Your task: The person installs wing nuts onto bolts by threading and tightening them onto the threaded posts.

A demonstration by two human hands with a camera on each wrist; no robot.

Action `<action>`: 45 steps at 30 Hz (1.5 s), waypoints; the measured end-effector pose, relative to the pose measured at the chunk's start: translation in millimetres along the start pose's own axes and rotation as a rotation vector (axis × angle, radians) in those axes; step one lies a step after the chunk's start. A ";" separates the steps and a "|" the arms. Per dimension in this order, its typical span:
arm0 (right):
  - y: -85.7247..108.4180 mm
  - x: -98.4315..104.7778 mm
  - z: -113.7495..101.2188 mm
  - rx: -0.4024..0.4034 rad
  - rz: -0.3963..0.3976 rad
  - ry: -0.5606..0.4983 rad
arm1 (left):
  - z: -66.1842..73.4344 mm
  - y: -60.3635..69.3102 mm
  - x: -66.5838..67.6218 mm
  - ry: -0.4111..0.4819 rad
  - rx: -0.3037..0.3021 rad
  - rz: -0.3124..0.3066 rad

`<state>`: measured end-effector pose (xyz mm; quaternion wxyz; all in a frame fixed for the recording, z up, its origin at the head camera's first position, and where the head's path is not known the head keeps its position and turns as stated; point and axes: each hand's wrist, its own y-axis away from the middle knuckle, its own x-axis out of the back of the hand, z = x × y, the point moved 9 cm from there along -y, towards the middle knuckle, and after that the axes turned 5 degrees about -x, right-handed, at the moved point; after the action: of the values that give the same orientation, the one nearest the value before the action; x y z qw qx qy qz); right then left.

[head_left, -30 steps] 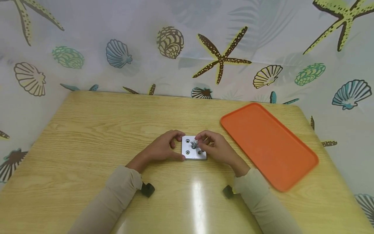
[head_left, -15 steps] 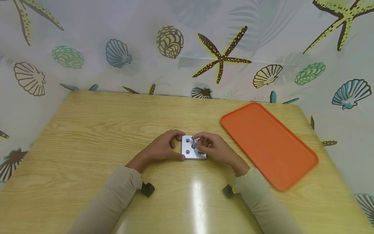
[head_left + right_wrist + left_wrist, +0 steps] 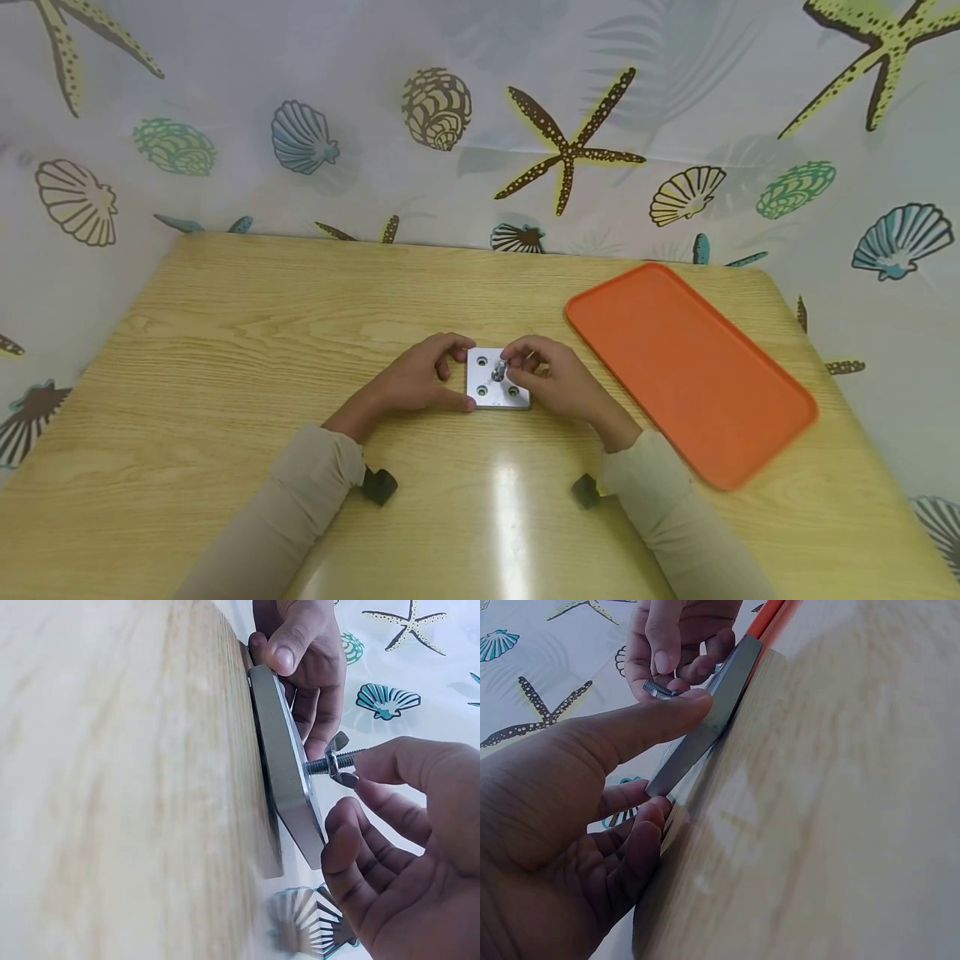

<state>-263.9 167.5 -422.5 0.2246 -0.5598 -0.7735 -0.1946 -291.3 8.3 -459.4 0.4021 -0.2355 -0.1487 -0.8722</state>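
A square metal plate with a hole near each corner lies flat on the table. From its middle stands a threaded bolt, and a wing nut sits partway along the thread. My left hand grips the plate's left side, thumb at the near corner and fingers at the far one. At the bolt, my right hand has its thumb and fingertips at the wing nut, around its wings and the bolt's free end. The other right fingers are curled beside the plate. In the left wrist view, the nut is partly hidden.
An orange tray lies at an angle on the right of the wooden table. A cloth printed with shells and starfish hangs behind the table and at its sides.
My right fingertips moved leftward over the wing nut, then back slightly right, and the nut's wings stand at a different angle. My left hand and the plate stay in place.
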 end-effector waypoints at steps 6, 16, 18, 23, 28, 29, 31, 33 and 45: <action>0.2 2.5 1.0 -0.004 0.017 -0.021 | 3.1 1.0 0.5 0.013 -0.003 0.000; -0.6 -1.4 -2.7 0.002 -0.027 -0.041 | 0.6 0.5 0.2 0.013 -0.002 0.000; -0.5 -2.7 -3.9 0.007 -0.040 -0.039 | 0.7 0.5 0.0 0.012 -0.005 -0.002; -0.3 -5.2 -5.2 0.023 -0.065 -0.024 | 2.1 0.6 0.5 0.005 -0.013 -0.002; -0.2 -6.9 -5.1 0.019 -0.081 -0.014 | 3.0 0.6 1.0 0.012 -0.012 -0.001; -0.1 -6.8 -5.0 0.017 -0.081 -0.011 | 2.9 0.5 0.9 0.013 -0.012 0.000; 0.0 -5.9 -5.1 0.014 -0.074 -0.005 | 2.4 0.5 0.8 0.016 -0.010 -0.001; 0.1 -4.9 -4.9 0.007 -0.065 -0.003 | 2.1 0.5 0.7 0.015 -0.011 -0.002; 0.6 -0.3 0.4 -0.051 -0.022 -0.024 | 1.5 -0.1 0.1 0.013 -0.010 -0.005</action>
<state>-263.3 167.7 -423.1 0.1989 -0.5592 -0.7770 -0.2099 -291.0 9.0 -458.1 0.3999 -0.2315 -0.1423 -0.8754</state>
